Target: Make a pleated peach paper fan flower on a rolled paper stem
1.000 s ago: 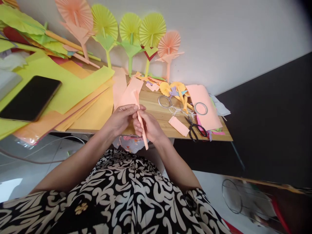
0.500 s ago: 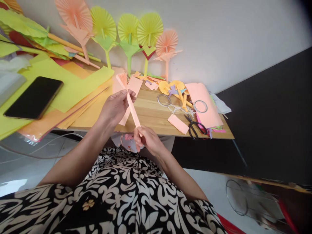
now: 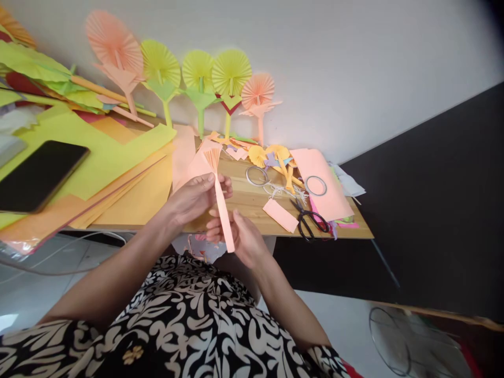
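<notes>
Between the thumb and fingers of my left hand (image 3: 199, 197) is a peach pleated paper strip (image 3: 223, 210), pinched near its upper part. Its top end spreads into a small fan of creases, while the lower length stays folded narrow and slants down to the right. My right hand (image 3: 246, 239) is around the lower end, palm up, with fingers behind the strip and the thumb apart from it. Whether those fingers touch the paper is hard to see. Behind my left hand lie flat peach paper sheets (image 3: 183, 157) on the wooden table (image 3: 252, 202).
Black scissors (image 3: 311, 220), a small folded peach paper (image 3: 281, 214) and a ring (image 3: 257, 176) lie to the right. Another ring (image 3: 315, 186) rests on a peach sheet (image 3: 334, 202). Paper fan flowers (image 3: 232, 73) lean on the wall; a phone (image 3: 41, 176) sits left on yellow paper.
My right hand has loosened from the strip's lower end, its thumb now apart. The strip stands a little steeper and its fan end shows more openly. The view has shifted slightly.
</notes>
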The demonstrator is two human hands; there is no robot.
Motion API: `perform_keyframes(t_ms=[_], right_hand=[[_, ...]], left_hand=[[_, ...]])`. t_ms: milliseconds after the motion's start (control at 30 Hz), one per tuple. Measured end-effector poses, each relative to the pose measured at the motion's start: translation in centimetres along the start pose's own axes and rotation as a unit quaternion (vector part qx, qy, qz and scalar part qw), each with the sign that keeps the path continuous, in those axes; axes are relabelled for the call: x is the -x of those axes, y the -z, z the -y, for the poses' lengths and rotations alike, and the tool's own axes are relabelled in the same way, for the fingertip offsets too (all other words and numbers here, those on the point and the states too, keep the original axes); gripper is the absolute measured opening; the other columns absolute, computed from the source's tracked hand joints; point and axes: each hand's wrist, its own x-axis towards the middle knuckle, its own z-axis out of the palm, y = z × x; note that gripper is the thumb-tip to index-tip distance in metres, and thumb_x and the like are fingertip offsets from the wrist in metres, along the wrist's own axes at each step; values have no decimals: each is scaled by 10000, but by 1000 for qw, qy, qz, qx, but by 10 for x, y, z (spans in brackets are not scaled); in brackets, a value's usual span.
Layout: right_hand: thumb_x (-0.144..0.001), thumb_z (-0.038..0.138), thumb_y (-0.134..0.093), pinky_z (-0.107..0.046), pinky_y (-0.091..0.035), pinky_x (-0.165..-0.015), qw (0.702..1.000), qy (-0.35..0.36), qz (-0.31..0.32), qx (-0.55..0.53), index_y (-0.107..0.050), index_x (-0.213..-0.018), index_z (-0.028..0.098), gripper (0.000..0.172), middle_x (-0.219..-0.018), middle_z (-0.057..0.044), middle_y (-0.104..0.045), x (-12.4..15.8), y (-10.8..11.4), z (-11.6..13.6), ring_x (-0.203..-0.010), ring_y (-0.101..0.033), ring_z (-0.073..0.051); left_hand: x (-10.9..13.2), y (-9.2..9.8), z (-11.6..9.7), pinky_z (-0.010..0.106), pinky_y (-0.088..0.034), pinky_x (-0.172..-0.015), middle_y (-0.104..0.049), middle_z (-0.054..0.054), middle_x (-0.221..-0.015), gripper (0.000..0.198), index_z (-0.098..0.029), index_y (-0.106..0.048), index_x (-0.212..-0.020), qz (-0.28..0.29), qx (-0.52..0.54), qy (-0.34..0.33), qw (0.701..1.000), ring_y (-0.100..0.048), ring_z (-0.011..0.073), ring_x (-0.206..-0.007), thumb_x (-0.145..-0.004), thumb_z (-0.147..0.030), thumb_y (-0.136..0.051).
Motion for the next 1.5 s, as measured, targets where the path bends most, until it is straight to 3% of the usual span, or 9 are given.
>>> perform_keyframes(t_ms=[100, 267, 400, 567, 800, 967, 1100, 1367, 1500], right_hand=[[-878, 703, -646, -242, -477, -523, 999, -8, 31, -19, -761, -1062, 183, 563, -651, 24, -591, -8, -10, -5, -524, -531, -98], [-871, 658, -689, -192, -297, -423, 997, 55, -45, 39, -729, -994, 185, 491, -611, 72, -445, -14, -14, -14, -479, -309, -54], [-883, 653, -658, -191, -284, -407, 984, 87, -100, 118, -693, -916, 185, 471, -624, 70, -447, -17, -15, -19, -477, -317, -52], [-885, 671, -638, -190, -276, -384, 976, 85, -135, 148, -664, -900, 189, 482, -603, 85, -446, -18, -16, -23, -441, -325, -44], [-881, 724, -606, -187, -376, -387, 978, 92, -85, 166, -600, -889, 216, 508, -578, 103, -469, -33, -20, -3, -417, -387, -50], [-888, 726, -592, -179, -360, -383, 978, 85, -44, 185, -504, -770, 231, 517, -505, 124, -414, -38, -24, 8, -379, -346, -43], [-906, 730, -567, -183, -369, -389, 980, 50, -32, 190, -490, -751, 229, 530, -495, 120, -411, -21, -19, -7, -383, -341, -49], [-959, 682, -528, -208, -369, -428, 977, -38, -58, 203, -478, -692, 220, 536, -521, 86, -441, 42, 18, -36, -402, -398, -64], [-964, 636, -535, -250, -476, -574, 928, 54, -173, 324, -625, -751, 196, 497, -649, 14, -594, 46, 27, -13, -552, -569, -111]], left_hand=[[3, 2, 2, 295, -564, -841, -720, 48, -882, 337, -171, -771, -796, -13, -7, 17, 1000, -703, 188, -869, -658, -405, -971], [9, 14, 5, 275, -535, -746, -750, 69, -873, 397, -185, -812, -894, -63, -93, -16, 993, -681, 181, -815, -682, -496, -940], [12, 22, 10, 283, -502, -793, -765, 71, -818, 368, -188, -821, -861, -105, -177, -79, 975, -655, 174, -803, -722, -518, -905], [9, 22, 8, 310, -491, -856, -776, 41, -765, 327, -215, -822, -854, -128, -182, -56, 973, -659, 179, -805, -720, -502, -905], [10, 20, 4, 319, -524, -709, -749, 33, -706, 350, -196, -805, -857, -75, -180, -29, 980, -649, 169, -658, -738, -514, -893], [7, 22, 0, 322, -542, -767, -770, 55, -758, 384, -176, -800, -865, -78, -165, -52, 982, -683, 179, -710, -739, -525, -896], [1, 27, -5, 301, -521, -876, -777, 36, -773, 355, -184, -796, -824, -110, -128, -98, 981, -691, 162, -779, -692, -481, -939], [-12, 35, -11, 330, -517, -902, -753, 23, -736, 346, -174, -784, -817, -124, -84, -91, 984, -689, 165, -760, -679, -446, -946], [-13, 30, -9, 338, -508, -913, -729, 25, -706, 379, -170, -768, -770, -126, -103, -77, 984, -677, 169, -746, -648, -479, -949]])
